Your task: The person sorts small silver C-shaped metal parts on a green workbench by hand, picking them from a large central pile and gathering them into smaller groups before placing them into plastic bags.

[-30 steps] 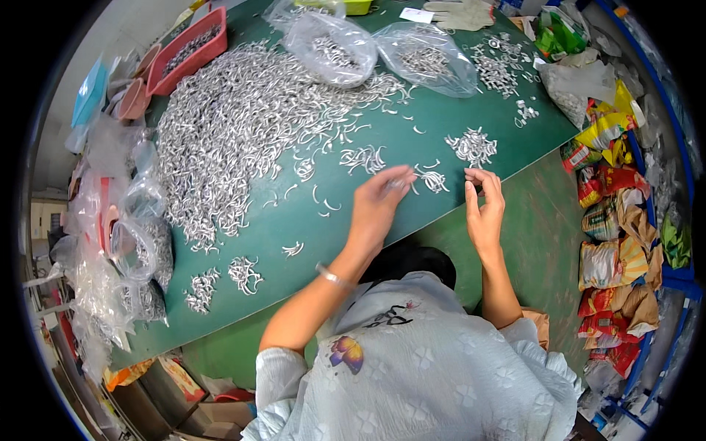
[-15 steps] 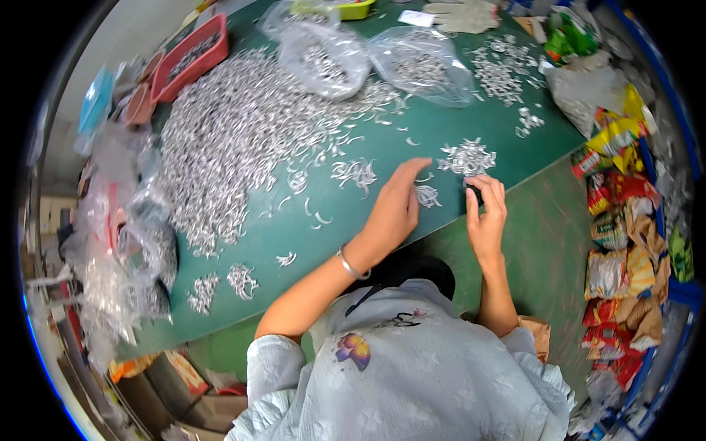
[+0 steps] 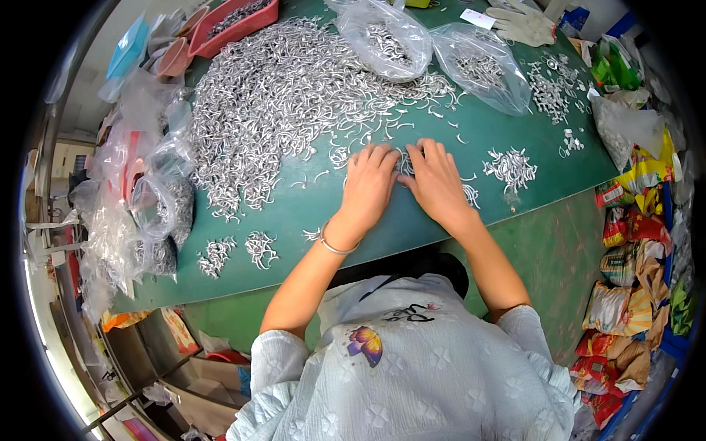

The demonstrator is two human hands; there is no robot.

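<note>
Your left hand (image 3: 368,182) and right hand (image 3: 438,184) flank curved silvery pieces (image 3: 404,164) in from the tabletop's (image 3: 409,217) near edge, fingers bent, nearly together; whether they pinch any, I cannot tell.

Bare strip: worktop (image 3: 283,223) is lying open between the heap of metal pieces (image 3: 250,125) and the small piles (image 3: 261,250) on its near side.
Hands (image 3: 371,184): are occupying the heap's near right edge.
Clear bags (image 3: 482,66): are blocking the heap's far right.
Bulging bags (image 3: 180,209): are hemming the heap's left.
Red tray (image 3: 250,28): is obstructing the heap's far left.
</note>
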